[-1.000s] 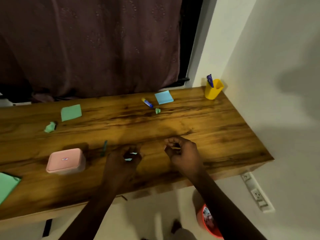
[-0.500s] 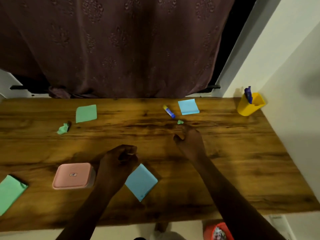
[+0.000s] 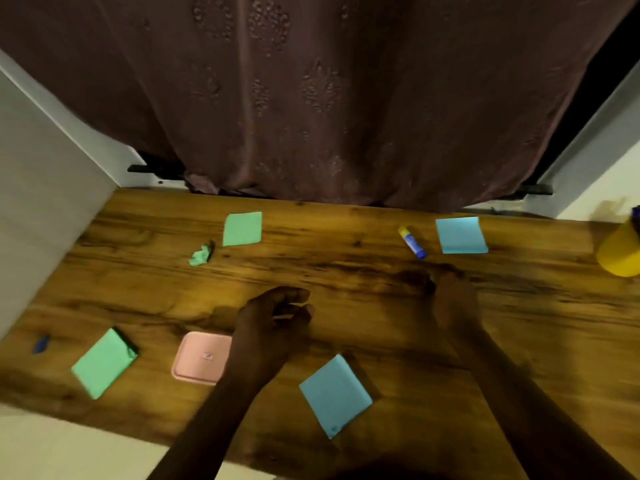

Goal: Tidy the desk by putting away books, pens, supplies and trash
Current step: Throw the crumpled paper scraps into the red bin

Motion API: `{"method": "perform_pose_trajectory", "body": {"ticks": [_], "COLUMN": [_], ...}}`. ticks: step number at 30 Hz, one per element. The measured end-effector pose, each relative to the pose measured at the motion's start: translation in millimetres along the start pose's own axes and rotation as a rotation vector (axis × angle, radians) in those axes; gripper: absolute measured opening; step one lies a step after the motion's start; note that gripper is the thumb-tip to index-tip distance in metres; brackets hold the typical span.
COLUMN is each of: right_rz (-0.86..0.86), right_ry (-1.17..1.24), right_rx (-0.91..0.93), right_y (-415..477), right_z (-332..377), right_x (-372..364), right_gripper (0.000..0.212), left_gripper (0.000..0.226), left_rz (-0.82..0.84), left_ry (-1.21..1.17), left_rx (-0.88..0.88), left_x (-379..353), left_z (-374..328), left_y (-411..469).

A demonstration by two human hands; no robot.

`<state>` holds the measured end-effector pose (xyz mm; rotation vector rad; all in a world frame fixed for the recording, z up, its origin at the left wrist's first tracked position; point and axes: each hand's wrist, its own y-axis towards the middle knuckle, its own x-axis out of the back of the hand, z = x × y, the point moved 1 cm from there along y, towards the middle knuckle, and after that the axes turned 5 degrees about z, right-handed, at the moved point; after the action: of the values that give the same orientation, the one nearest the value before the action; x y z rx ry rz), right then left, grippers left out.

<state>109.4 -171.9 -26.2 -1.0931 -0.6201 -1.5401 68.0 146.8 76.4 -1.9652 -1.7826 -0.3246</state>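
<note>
On the wooden desk (image 3: 346, 261), my right hand (image 3: 453, 299) reaches forward, its bunched fingertips down on the spot where a small green scrap lay; the scrap is hidden. My left hand (image 3: 273, 317) hovers with curled fingers, and I see nothing in it. A glue stick (image 3: 412, 242) and a blue sticky pad (image 3: 461, 235) lie just beyond my right hand. Another blue pad (image 3: 334, 394) lies near the front edge. At the left are a crumpled green paper (image 3: 200, 256), two green pads (image 3: 242, 228) (image 3: 104, 362) and a pink case (image 3: 202, 358).
A yellow pen cup (image 3: 620, 254) stands at the desk's far right, cut by the frame edge. A small blue object (image 3: 41, 342) lies at the far left. A brown curtain (image 3: 311, 98) hangs behind the desk, and a white wall (image 3: 34, 220) borders its left end.
My right hand moved forward over the small green scrap, which no longer shows. My left hand came off the near blue pad. The view swung left and up.
</note>
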Motion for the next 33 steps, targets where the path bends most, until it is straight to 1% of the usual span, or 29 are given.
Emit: {"method": "perform_pose_trajectory", "body": {"ticks": [3,8,11,13,15,17,20,23,27,30,32,33], "right_rz": [-0.021,-0.044,-0.076,-0.095,-0.112,-0.134,-0.134,-0.172,-0.235,-0.303,-0.344,-0.358], "right_ry": [0.084,0.237,0.307,0.370,0.392,0.377,0.349,0.354,0.347,0.388,0.425,0.439], "right_rx": [0.075,0.218,0.273,0.265,0.252,0.265,0.264,0.155,0.069,0.076,0.084,0.084], "right_y": [-10.8,-44.7,-63.6,-78.1,-92.3,-104.7,-120.6,-136.0,-151.1,-160.8,-168.9,-172.1], "right_z": [24.9,90.1,129.5,149.9,167.6,178.8,185.1,190.4,195.2,198.8,200.8,200.9], "right_x": [-4.5,-17.0,-20.7,-21.0,-23.1,-25.6,-31.7,-33.9,-36.7,-35.7,-34.4,-33.9], "right_gripper": [0.044,0.033,0.027,0.024,0.024,0.023,0.024,0.028,0.030,0.029,0.028,0.027], "left_gripper": [0.021,0.026,0.035,0.048,0.055,0.056,0.049,0.041,0.032,0.025,0.024,0.025], "left_rz": [-0.058,-0.150,-0.149,-0.157,-0.167,-0.157,-0.103,-0.021,0.023,0.079,0.133,0.149], "left_ry": [-0.017,0.062,0.195,0.333,0.433,0.518,0.621,0.615,0.610,0.546,0.467,0.416], "left_rx": [0.004,-0.054,-0.076,-0.086,-0.090,-0.089,-0.065,0.016,-0.034,-0.171,-0.274,-0.295], "left_x": [25.0,78.1,113.0,130.1,144.5,154.2,161.0,163.7,169.8,166.6,158.6,153.8], "left_z": [8.9,36.9,62.1,80.1,97.5,113.3,133.6,147.2,146.6,125.5,104.6,93.7], "left_y": [12.3,41.3,73.8,98.7,122.3,144.0,171.3,185.3,187.7,175.0,157.9,147.7]}}
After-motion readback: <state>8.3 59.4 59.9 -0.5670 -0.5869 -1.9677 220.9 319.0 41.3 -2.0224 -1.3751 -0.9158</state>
